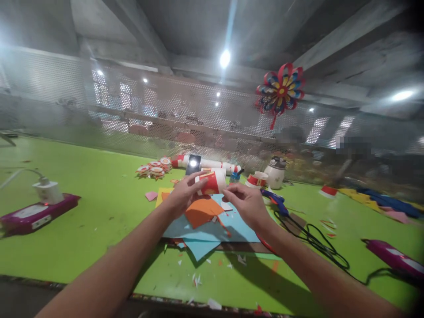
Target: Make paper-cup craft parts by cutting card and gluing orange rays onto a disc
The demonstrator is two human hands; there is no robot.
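Observation:
My left hand [183, 192] is closed round a white paper cup with red decoration [212, 183], held on its side above the table. My right hand [247, 203] sits just right of the cup, its thumb and fingers pinched together at the cup's rim; what they pinch is too small to make out. Below both hands lie sheets of orange paper [201, 211], light blue paper [232, 227] and yellow paper [161, 193] on the green table [92, 221].
A purple device [33, 215] with a white plug lies at the left, another purple one [394, 257] at the right. A blue glue gun [274, 201] with a black cord [318, 245], decorated cups [256, 180], a white pot [275, 172] and paper flowers [154, 169] lie behind. A paper pinwheel [281, 92] hangs on the mesh wall.

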